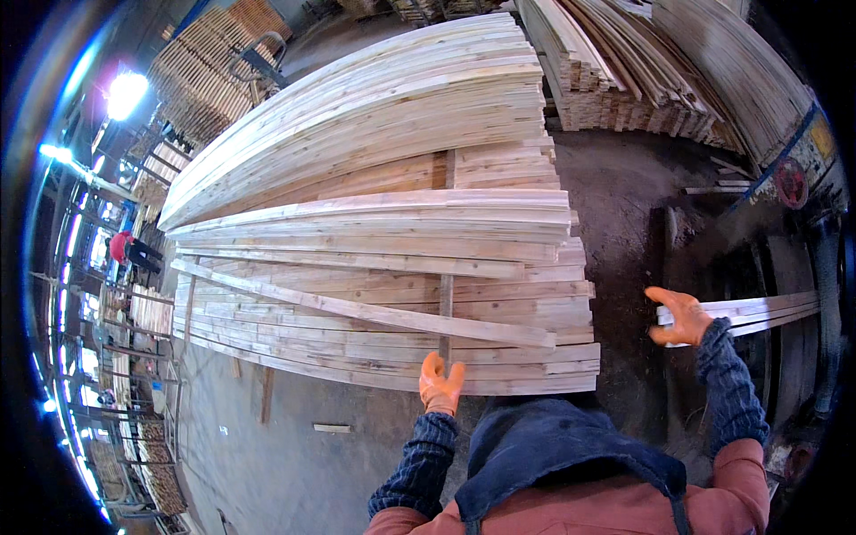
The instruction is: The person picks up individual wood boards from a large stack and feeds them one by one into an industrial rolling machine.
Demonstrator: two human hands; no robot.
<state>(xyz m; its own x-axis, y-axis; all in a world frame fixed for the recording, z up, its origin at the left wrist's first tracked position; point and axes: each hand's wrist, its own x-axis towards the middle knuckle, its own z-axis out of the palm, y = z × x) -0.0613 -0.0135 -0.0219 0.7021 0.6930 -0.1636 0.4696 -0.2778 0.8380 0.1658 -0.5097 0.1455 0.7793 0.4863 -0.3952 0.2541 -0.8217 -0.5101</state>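
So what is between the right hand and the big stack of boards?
In the head view, only dark bare floor separates the right hand from the stack of boards.

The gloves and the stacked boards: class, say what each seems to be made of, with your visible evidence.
Gloves: likely rubber-coated fabric, going by the smooth orange surface.
Stacked boards: bare, unfinished sawn softwood, it seems; pale colour, visible grain and knots, no paint.

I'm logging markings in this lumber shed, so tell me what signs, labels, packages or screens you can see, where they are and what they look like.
Round sign: far right, on the blue-edged wall; red disc, details too small to tell.
Yellow panel: just above it on the same wall; small, slanted, rectangular.
No packages, labels or screens show on the plank stack or near the left hand and right hand, both in orange gloves.
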